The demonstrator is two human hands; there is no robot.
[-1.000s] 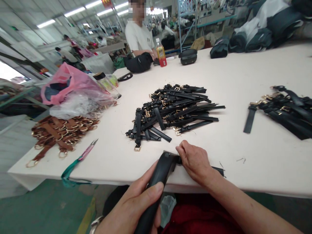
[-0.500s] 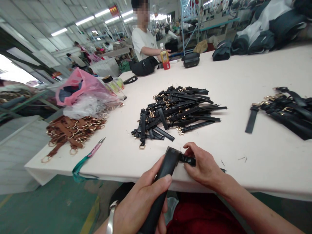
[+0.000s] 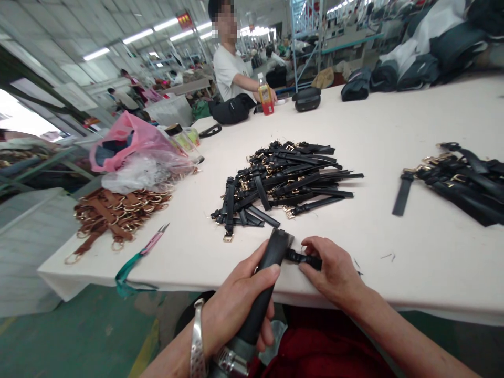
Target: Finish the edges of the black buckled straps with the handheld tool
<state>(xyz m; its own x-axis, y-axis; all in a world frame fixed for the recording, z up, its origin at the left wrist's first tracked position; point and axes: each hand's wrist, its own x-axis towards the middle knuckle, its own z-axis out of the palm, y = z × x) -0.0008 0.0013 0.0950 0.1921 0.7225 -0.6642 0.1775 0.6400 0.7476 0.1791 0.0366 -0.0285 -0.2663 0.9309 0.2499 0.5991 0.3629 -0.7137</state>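
My left hand [image 3: 238,299] is wrapped round a black tube-shaped hand tool [image 3: 274,253]. The tool has a flat, squared upper end and a silvery part [image 3: 232,361] low down; its exact kind is unclear. Between the thumb and fingers of my right hand [image 3: 334,268] is a short black strap [image 3: 298,256], held near the table's front edge. Its left end lies close beside the tool's upper end; I cannot tell whether they touch. Beyond both hands lies a pile of black straps [image 3: 291,181] with gold buckles.
More black straps [image 3: 464,184] lie at the right. On the left are brown straps with rings [image 3: 108,210], pink thread snips [image 3: 155,239] with a green ribbon, and a pink plastic bag [image 3: 134,139]. Across the white table [image 3: 378,126], a person [image 3: 228,68] stands near a bottle [image 3: 265,97].
The tool has risen slightly, showing its silvery lower part. My right hand has shifted a little to the right with the strap. Across the table, the person's arm has moved.
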